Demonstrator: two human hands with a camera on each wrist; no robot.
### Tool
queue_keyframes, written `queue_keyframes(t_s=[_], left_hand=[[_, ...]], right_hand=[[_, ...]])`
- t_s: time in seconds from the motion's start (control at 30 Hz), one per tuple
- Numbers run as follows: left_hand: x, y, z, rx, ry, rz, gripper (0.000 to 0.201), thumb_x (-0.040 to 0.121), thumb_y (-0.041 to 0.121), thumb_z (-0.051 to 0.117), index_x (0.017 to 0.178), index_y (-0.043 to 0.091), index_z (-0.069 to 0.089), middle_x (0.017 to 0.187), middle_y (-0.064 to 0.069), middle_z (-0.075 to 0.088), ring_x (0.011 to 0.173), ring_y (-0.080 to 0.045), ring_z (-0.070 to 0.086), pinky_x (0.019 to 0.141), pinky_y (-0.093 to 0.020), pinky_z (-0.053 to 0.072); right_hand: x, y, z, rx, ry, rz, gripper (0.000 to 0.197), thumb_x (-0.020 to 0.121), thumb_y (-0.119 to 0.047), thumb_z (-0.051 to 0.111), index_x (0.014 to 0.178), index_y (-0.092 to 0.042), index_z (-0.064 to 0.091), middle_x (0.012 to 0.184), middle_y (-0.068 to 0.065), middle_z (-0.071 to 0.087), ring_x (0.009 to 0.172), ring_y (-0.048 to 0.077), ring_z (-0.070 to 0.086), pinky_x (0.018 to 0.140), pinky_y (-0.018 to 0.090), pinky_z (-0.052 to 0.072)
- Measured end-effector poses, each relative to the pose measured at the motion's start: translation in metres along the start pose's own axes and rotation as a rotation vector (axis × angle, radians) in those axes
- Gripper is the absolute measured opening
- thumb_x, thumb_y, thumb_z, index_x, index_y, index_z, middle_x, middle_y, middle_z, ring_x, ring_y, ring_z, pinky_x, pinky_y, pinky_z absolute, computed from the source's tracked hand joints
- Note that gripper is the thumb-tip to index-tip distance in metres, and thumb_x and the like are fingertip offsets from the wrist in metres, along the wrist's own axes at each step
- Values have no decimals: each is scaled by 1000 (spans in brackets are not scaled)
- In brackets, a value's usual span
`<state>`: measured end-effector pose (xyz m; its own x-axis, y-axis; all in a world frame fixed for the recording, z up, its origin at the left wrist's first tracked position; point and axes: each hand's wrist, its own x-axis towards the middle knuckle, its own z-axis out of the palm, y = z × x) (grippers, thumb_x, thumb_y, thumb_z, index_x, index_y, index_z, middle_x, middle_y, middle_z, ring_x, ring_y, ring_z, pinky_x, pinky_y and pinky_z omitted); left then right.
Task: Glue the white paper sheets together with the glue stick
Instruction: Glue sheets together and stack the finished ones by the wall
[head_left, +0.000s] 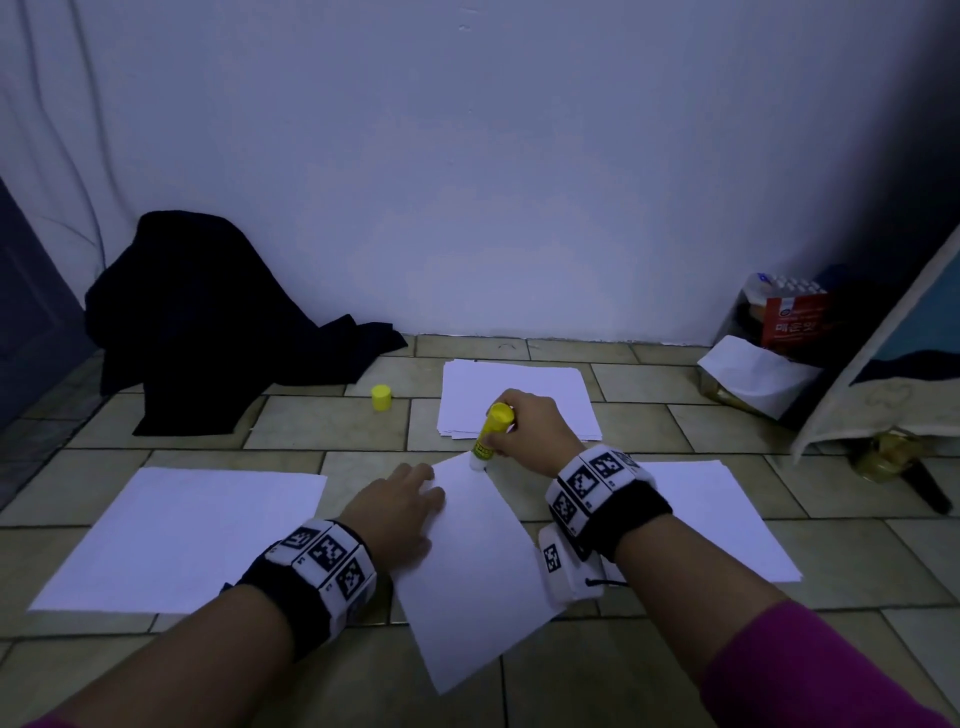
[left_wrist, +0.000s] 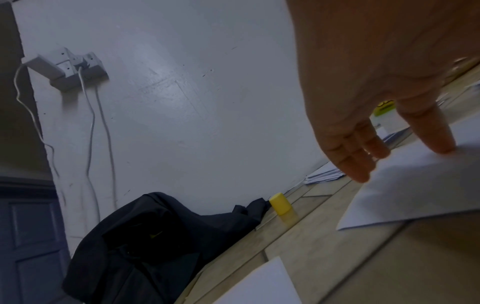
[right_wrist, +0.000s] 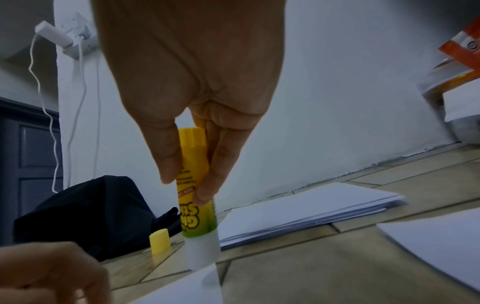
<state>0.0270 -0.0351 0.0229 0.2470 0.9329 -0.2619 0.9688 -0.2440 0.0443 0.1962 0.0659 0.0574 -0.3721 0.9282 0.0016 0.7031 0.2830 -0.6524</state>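
A white sheet (head_left: 467, 571) lies slanted on the tiled floor in front of me. My left hand (head_left: 402, 501) rests flat on its left part with straight fingers (left_wrist: 363, 164). My right hand (head_left: 524, 426) pinches the yellow glue stick (head_left: 491, 431) upright, thumb and fingers (right_wrist: 210, 174) round its barrel (right_wrist: 193, 185). The white glue end touches the sheet's far corner (right_wrist: 205, 273). The yellow cap (head_left: 381, 398) stands alone on the floor, far left of the stick.
A stack of white sheets (head_left: 514, 400) lies behind the hands. Single sheets lie at the left (head_left: 187, 535) and right (head_left: 727, 519). A dark cloth heap (head_left: 208, 322) sits at the wall, boxes and a bag (head_left: 769, 348) at the far right.
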Motion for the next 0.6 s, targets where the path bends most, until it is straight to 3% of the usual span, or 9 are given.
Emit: queue_keyframes(t_s=[0.1,0.23,0.43,0.6], left_hand=[[-1,-1,3,-30,-41,-66,50,96,34,50,143,24,34,142,-5,33,127,-24,37,98,-36,43],[0,-2,4,-58,-64,-126,51,95,34,52,142,23,37,134,-9,36,120,-26,44,95,-37,45],[-1,-6,6,-52,-29,-96,53,93,39,54,141,22,38,146,-6,28,131,-25,32,103,-36,37],[0,-11,5,-80,-49,-91,56,92,43,54,142,26,35,146,-4,32,131,-22,34,103,-36,38]], right_hand=[[7,-9,10,-22,-12,-14,29,81,-12,68,108,-6,59,109,13,62,101,27,58,77,28,46],[16,-19,21,-18,-20,-8,31,81,-13,68,110,-7,58,110,15,61,99,28,59,75,29,47],[24,-35,30,-33,-74,-37,33,82,-11,67,113,-5,57,113,18,60,104,31,57,83,37,50],[18,-44,39,-136,-169,-93,34,84,-11,66,116,-3,57,113,21,61,107,34,56,84,35,49]])
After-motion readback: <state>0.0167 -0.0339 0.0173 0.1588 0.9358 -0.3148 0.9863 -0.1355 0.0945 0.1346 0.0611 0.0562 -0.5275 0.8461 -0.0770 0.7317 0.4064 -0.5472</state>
